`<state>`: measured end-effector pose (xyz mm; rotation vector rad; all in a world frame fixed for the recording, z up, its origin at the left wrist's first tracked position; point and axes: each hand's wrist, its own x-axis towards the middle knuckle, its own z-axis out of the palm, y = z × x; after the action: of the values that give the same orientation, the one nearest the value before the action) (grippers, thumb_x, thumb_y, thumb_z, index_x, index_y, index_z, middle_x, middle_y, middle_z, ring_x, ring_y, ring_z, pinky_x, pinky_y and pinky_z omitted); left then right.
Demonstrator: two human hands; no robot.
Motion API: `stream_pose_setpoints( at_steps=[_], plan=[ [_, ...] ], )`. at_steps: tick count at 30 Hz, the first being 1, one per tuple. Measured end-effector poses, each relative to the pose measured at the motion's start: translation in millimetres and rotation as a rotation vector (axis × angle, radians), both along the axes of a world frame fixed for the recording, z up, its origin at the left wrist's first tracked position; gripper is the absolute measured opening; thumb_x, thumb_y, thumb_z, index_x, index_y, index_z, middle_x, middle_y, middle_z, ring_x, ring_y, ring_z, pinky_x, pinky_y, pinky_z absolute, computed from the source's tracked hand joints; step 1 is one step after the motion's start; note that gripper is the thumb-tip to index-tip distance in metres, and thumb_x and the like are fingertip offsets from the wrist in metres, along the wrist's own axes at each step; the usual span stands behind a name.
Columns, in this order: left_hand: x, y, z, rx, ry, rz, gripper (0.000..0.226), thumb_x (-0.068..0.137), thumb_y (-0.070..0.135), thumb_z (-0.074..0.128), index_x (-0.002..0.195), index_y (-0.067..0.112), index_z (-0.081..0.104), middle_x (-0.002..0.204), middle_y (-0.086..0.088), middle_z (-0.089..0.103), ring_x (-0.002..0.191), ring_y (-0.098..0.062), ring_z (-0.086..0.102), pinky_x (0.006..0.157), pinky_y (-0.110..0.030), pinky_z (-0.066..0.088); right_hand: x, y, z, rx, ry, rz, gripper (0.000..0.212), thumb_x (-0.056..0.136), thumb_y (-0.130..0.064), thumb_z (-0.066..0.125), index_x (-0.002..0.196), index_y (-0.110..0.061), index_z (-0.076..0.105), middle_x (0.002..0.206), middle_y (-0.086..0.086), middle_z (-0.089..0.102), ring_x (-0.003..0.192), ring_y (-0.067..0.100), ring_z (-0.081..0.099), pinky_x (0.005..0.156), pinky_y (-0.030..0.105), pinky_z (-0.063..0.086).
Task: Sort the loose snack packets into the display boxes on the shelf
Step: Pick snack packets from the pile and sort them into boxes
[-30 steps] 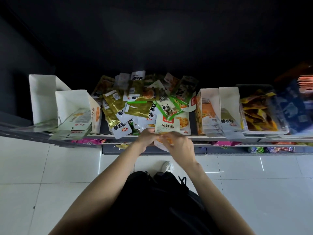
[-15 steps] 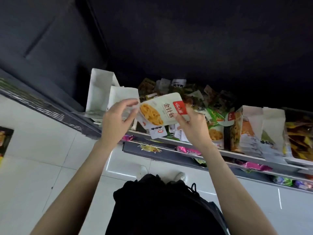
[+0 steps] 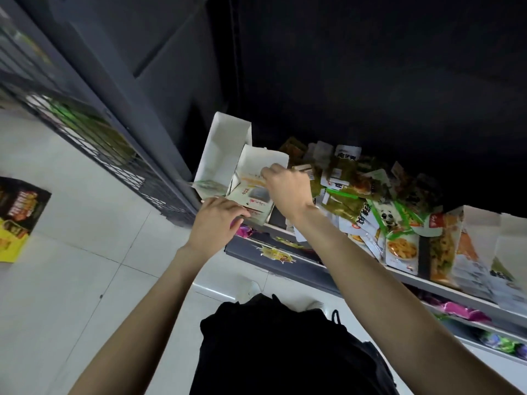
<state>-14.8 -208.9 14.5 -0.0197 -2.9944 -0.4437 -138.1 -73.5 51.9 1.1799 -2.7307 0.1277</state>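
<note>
Dark shelving fills the upper view above a pale tiled floor (image 3: 85, 223). At about three o'clock the shelf (image 3: 427, 283) runs off to the right, its front lip grey. On it, from twelve to three o'clock, lies the pile (image 3: 368, 201) of loose packets, overlapping every way, a panda packet (image 3: 388, 217) near the front.

At eleven o'clock stand two white boxes side by side: a tall box (image 3: 225, 143) at the shelf's left end and a lower box (image 3: 263, 162) just right of it, between the tall one and the pile. More boxes (image 3: 482, 238) stand at three o'clock.

The right hand (image 3: 288, 188) reaches into the lower box, fingers curled at its mouth; a packet (image 3: 251, 195) lies inside under it, but whether the fingers hold it I cannot tell. The left hand (image 3: 216, 220) rests with loosely bent fingers on the box's front edge, seemingly steadying it.

These packets look light, thin and floppy, with slick film that would slide over neighbours; I would pinch one by a sealed edge or corner, not the soft middle. The card box looks light too and could tip or skid if pushed.

In the way: the pile crowds the lower box's right wall, so packets may catch or spill forward off the lip. A dark poster (image 3: 20, 212) lies on the floor at nine o'clock, well apart.
</note>
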Motion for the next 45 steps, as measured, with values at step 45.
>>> stream_pose_setpoints(
  at_steps=[45],
  plan=[
    [-51,118,28,0.774,-0.047,0.146,0.039,0.085,0.034,0.067,0.120,0.021,0.057,0.109,0.010,0.055,0.096,0.008,0.047,0.085,-0.006,0.036,8,175,7,-1.249,-1.152,-0.784,0.014,0.094,-0.016,0.058,0.104,-0.007,0.062,0.091,0.015,0.067,0.066,0.019,0.055,0.063,0.026,0.053]
  ],
)
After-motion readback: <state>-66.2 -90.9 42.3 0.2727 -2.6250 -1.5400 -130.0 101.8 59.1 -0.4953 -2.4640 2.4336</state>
